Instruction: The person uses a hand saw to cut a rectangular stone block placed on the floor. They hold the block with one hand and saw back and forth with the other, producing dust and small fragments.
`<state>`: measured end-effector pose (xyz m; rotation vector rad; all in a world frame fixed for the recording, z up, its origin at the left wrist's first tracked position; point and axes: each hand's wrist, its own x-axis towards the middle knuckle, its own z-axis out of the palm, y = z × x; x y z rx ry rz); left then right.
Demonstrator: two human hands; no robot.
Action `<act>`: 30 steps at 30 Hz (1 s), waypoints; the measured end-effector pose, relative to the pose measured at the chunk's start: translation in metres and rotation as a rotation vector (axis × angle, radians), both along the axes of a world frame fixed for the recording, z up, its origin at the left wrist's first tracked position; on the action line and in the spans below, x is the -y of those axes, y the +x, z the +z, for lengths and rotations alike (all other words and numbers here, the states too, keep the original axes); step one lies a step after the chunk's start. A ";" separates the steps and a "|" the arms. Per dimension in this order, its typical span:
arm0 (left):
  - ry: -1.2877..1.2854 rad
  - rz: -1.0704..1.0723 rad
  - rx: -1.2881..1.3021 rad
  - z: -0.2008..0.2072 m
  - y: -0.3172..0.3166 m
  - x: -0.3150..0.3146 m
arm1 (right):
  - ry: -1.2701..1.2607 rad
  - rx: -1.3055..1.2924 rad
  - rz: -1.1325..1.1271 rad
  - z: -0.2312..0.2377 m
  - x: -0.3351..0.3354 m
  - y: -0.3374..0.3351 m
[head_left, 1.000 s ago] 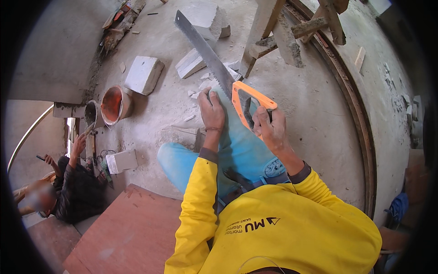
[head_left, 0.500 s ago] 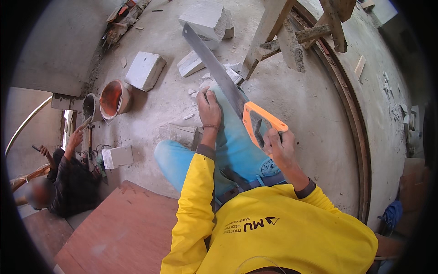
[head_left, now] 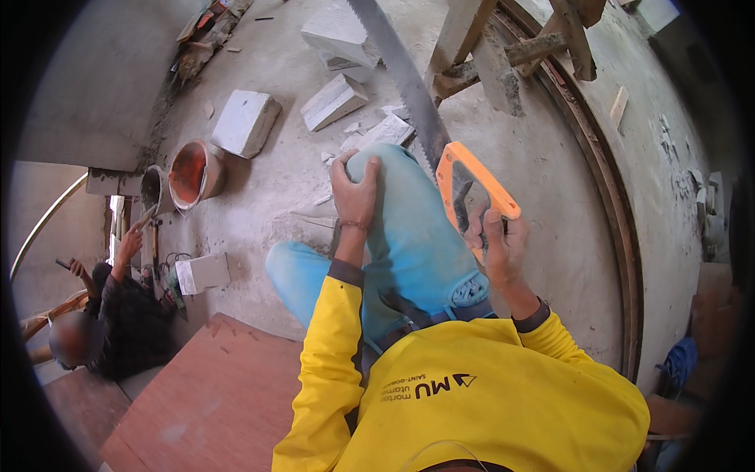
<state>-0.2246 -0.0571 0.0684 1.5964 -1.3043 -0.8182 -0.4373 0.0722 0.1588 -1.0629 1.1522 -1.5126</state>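
Note:
My right hand [head_left: 503, 244] grips the orange handle of a handsaw [head_left: 407, 82]. Its long grey toothed blade points up and away, past the outer side of my raised knee [head_left: 385, 161]. On that knee, in dusty light-blue trousers, rests my left hand [head_left: 355, 193], thumb apart from the fingers and nothing held. Just beyond the knee lie broken white block pieces [head_left: 381, 132] and a wedge-shaped white block [head_left: 334, 102]. Farther off sits a larger white block [head_left: 338, 33], partly behind the blade's line.
A wooden trestle [head_left: 495, 71] stands at far right, beside a long curved-looking rail [head_left: 605, 181]. To the left are a white block [head_left: 245, 123], an orange-stained bucket [head_left: 212, 173] and a reddish board [head_left: 204, 385]. Another person [head_left: 130, 322] sits at far left.
The handsaw has swung more upright and shifted up and right, its tip reaching the top edge. My raised knee leans slightly right; my left hand stays on it.

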 end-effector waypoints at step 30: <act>0.168 -0.106 -0.298 0.054 0.033 -0.027 | -0.010 -0.035 0.128 -0.010 -0.015 0.008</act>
